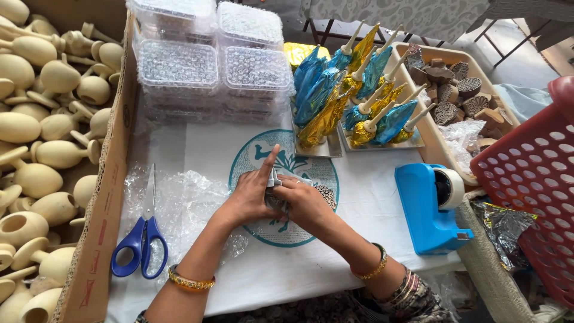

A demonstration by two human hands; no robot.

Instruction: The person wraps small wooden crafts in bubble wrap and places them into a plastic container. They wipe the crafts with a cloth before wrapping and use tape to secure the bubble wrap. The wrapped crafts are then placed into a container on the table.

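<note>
— From the head camera, where is the piece being handled?

— Between the two hands, over the teal round print (263, 157) on the white table cover (365, 203). The left hand (252, 192) and right hand (304, 202) are pressed together around a small silvery wrapped piece (274, 179); only a corner of it sticks up between the fingers. The left forefinger points upward, the rest curl round the piece. The right fingers fold over it from the other side.

— And around them?

— Blue-handled scissors (142, 238) lie on crumpled clear plastic (188, 200) to the left. Beyond that, a cardboard box (98, 197) full of pale wooden pieces (36, 143). At the back, stacked clear lidded boxes (209, 63); next to them, blue and gold foil-wrapped pieces (353, 90) standing on trays. A blue tape dispenser (427, 209) sits to the right, near a beige tray of carved brown blocks (448, 90) and a red perforated basket (532, 179).

— Anything unclear?

— The held piece is mostly covered; it is possibly foil over one of the wooden shapes, but I cannot tell. The basket and the cardboard box are cut off at the edges.
</note>
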